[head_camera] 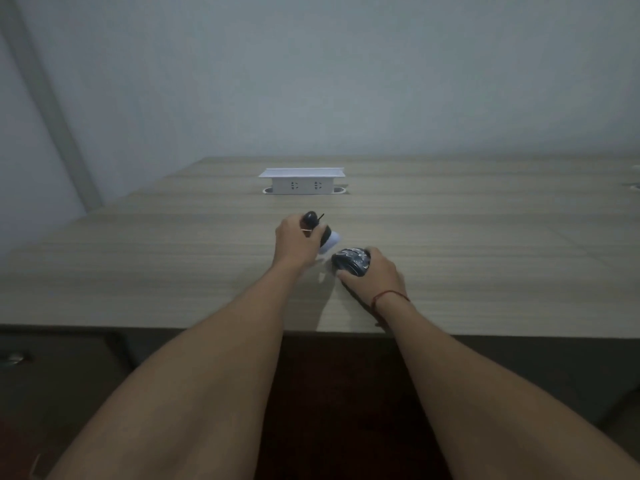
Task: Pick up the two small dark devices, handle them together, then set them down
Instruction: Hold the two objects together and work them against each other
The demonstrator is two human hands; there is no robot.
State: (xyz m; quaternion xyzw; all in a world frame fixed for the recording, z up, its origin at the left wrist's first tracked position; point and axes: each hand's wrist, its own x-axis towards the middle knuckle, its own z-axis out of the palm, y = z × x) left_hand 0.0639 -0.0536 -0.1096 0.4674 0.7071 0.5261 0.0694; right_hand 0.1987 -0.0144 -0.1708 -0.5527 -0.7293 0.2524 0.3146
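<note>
A wide wooden table (485, 254) fills the view, with a white socket box (302, 183) standing near its far edge, in the middle. Both forearms reach over the near edge. The left hand (294, 242) is closed around a dark device with a white part (320, 233), held a little above the table centre. Just beside it, the right hand (375, 271) grips a dark rounded device (351, 263), low near the surface. I judge the handling step is in progress; next, both devices must be lowered gently and released. A pale mark shows on the rounded device, but it is not readable.
</note>
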